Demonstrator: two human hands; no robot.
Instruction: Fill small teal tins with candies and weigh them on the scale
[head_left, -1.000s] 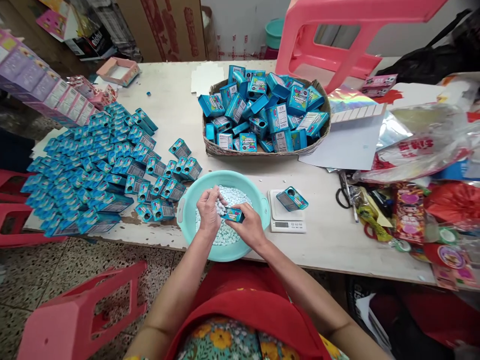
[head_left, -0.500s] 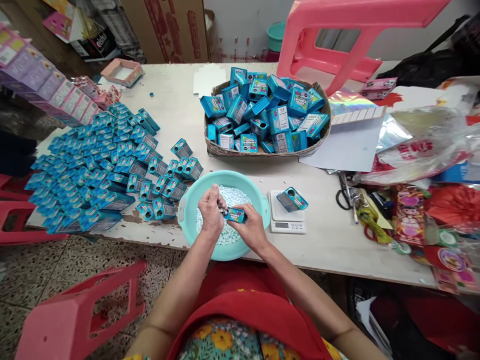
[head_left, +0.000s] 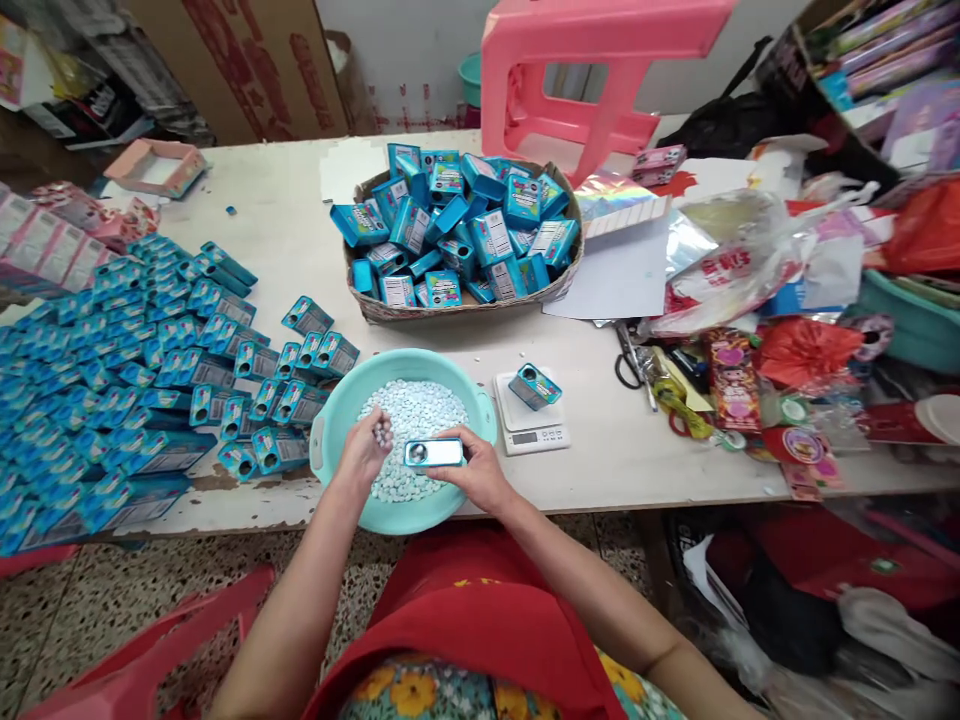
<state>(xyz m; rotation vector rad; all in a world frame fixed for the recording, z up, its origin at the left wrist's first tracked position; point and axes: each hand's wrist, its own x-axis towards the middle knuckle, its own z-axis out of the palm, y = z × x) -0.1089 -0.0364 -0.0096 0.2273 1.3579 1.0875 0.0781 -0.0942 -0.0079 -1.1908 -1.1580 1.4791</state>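
From my remote seat, I watch two bare hands at work over a turquoise plastic basin [head_left: 412,358] of pale candies [head_left: 420,400]. The right hand [head_left: 480,470] grips a small blue candy tin [head_left: 444,453] by its right end, thumb and fingers closed about it, above the basin's right half. A round opening shows at the tin's other end, turned toward the left hand [head_left: 364,452]; I cannot tell how full the tin is. That left hand, above the basin's left half, is half closed around a few candies, which peek past its curled fingers. It sits just beside the tin, and I see a narrow gap between them. Right of the basin, another blue tin [head_left: 535,387] rests on a white digital scale [head_left: 536,438]. Left of the basin, I see dense ranks of similar blue tins [head_left: 112,380]; beyond it, a cut-down cardboard tray [head_left: 450,312] holds a jumbled heap of more.
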